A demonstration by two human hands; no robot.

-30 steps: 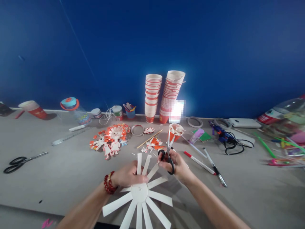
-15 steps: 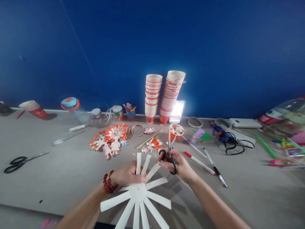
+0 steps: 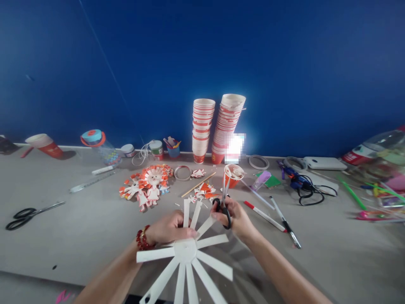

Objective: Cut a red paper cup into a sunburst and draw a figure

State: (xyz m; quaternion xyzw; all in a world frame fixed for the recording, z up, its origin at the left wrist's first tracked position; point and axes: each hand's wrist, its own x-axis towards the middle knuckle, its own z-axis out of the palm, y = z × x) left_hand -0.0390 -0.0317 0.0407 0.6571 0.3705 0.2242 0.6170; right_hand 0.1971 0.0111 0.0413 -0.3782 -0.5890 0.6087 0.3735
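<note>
White paper is forming the cutout, a round hub with long strips fanning outward; both hands are holding it above the near middle of the grey surface. The left hand, wearing a red bracelet, is gripping the hub's far side: its thumb is pressing across the bases of the far strips, and its fingers are closing on the paper, partly hidden from view. The right hand is carrying scissors, its fingers bending around the black handles, the blades pointing far. Its thumb and a fingertip are also meeting at the end of one far-right strip; how firmly cannot be told.

Just beyond the blades, a cup is standing, containing pale pieces. Orange and white scraps are lying to its left, near a stick. Farther left, paper figures are lying in an overlapping pile. At the far side, the left stack of cups is standing upright; the right stack is leaning right. A marker and a pen are lying right of the right hand. A second pair of scissors is resting at the left.
</note>
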